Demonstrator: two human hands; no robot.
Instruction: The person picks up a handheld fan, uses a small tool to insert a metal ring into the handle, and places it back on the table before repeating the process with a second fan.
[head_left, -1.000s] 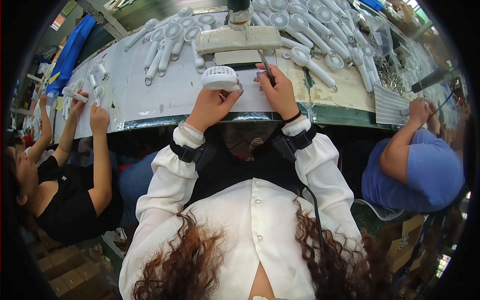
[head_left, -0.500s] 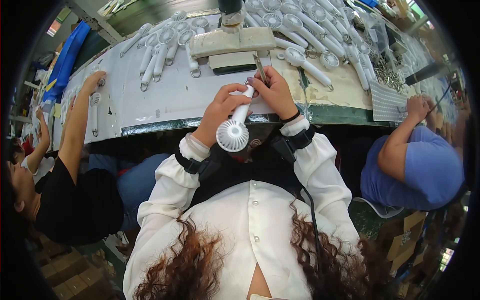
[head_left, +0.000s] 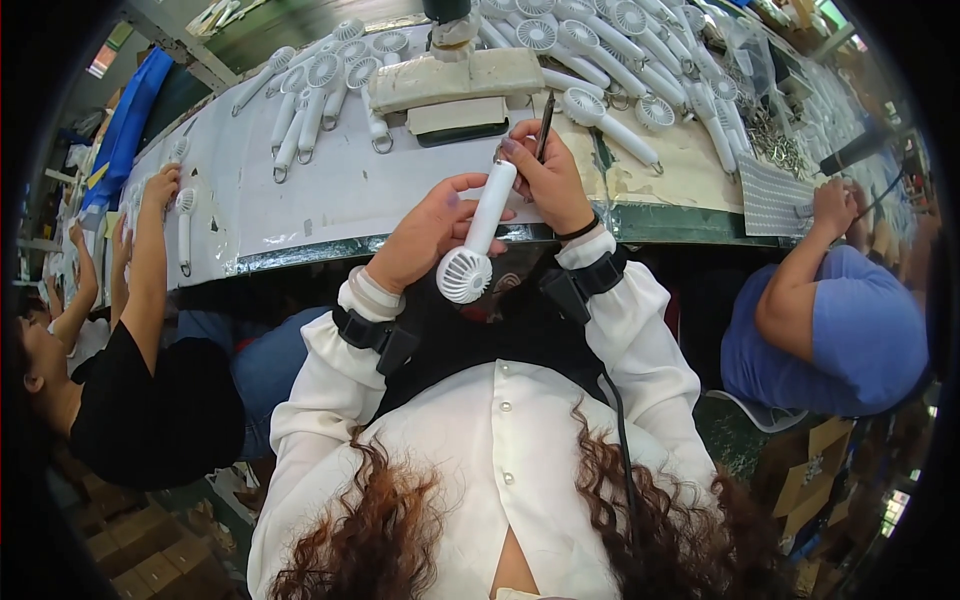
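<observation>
A white handheld fan (head_left: 490, 208) hangs between my hands, its round grille head low toward me and its handle end pointing up and away. My left hand (head_left: 425, 228) loosely cradles the handle, with some fingers passing behind it and reaching out on the far side. At the handle's end, my right hand (head_left: 552, 185) pinches a small metal loop between thumb and finger. That same hand also grips a slim dark metal tool (head_left: 546, 125), which sticks up past the fingers; its exact kind is hard to make out.
A padded block on a post (head_left: 455, 80) stands just beyond my hands. White fans (head_left: 600, 45) lie heaped behind it, and more fans (head_left: 322, 80) sit at left. Metal clips (head_left: 785, 145) are piled at right. People work on both sides; the table edge (head_left: 330, 250) runs before me.
My left hand has loosened its closed grip and shifted slightly left. The fan's handle now shows more fully and stands steeper. The tool in my right hand has swung more upright.
</observation>
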